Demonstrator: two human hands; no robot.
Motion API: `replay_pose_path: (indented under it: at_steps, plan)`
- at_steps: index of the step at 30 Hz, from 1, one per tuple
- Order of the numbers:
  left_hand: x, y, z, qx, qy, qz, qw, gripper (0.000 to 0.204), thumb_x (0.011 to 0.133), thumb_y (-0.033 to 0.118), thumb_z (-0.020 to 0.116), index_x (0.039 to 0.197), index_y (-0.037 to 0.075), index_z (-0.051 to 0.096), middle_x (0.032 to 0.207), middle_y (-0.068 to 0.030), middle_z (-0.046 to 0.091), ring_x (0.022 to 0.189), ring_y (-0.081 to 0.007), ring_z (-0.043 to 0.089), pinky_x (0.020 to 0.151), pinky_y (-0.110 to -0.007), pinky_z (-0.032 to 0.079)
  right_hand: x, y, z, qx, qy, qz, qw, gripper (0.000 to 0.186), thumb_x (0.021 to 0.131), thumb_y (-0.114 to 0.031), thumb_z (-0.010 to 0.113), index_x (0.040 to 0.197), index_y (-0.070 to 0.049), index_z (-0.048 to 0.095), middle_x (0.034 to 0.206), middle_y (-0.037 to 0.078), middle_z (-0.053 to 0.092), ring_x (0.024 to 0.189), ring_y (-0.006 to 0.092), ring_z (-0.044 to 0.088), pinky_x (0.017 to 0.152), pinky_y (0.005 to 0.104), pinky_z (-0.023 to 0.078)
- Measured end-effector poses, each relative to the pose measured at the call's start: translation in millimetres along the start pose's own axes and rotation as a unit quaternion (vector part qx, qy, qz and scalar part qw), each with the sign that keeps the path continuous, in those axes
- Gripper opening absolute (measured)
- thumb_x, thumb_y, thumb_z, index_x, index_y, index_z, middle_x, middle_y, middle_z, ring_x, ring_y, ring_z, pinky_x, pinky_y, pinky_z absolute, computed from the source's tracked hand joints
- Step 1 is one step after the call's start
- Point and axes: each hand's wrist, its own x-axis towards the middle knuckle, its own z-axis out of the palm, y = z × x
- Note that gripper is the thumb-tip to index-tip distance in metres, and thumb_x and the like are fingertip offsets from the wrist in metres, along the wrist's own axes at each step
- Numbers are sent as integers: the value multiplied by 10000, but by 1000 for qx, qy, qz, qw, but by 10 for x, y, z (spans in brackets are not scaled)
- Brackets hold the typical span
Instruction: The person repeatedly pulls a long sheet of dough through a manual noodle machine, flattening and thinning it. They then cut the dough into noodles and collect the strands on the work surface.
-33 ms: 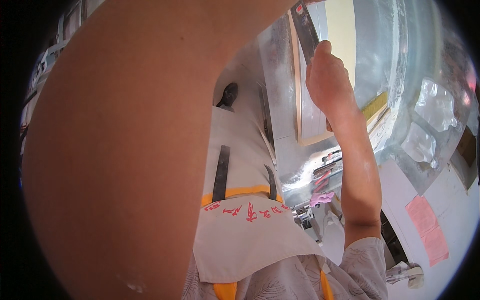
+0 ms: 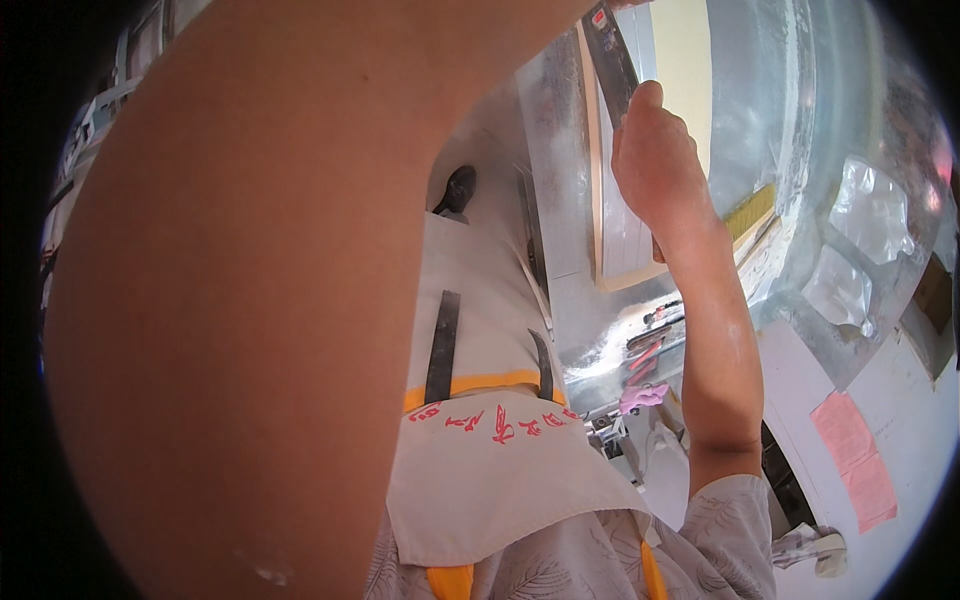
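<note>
My right hand [image 2: 660, 165] is closed round the handle of a long, dark-bladed knife [image 2: 612, 62]; the brown end of the handle shows below my fist. The blade slants up and left over a light-brown-edged board [image 2: 598, 225] with a white sheet on it. Beside the blade, on the right, is a pale yellow slab [image 2: 685, 55]. My left forearm fills the left side of the view and reaches over to the far end of the blade. Only a sliver of my left hand [image 2: 630, 3] shows at the top edge, its fingers cut off.
The board rests on a shiny metal worktop [image 2: 570, 310]. A yellowish bristle brush [image 2: 750, 212] lies right of my wrist. Farther right are clear plastic bags [image 2: 870, 215] and pink paper [image 2: 855, 460]. A pink cloth [image 2: 643, 398] sits near small items below. My pale apron [image 2: 490, 480] hangs in front.
</note>
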Motion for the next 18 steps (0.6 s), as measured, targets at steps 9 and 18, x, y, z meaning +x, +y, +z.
replay_pose_path:
  at_steps: [9,18]
  plan:
    - [4,54,42,-8,5,-13,1000,346,873,131,737,1212,63,733,1281,-195,684,1191,-372,663,955,-497,532,-15,-2,-33,-27,-1,-20,999,240,966,20,598,1149,64,450,919,313,730,882,463,776,780,474,662]
    - [20,117,94,-20,10,-27,999,366,887,139,717,1244,61,703,1315,-195,651,1222,-372,628,980,-500,504,-131,14,-7,3,-33,23,999,183,1085,-110,552,1101,18,422,964,354,724,962,545,728,835,578,615]
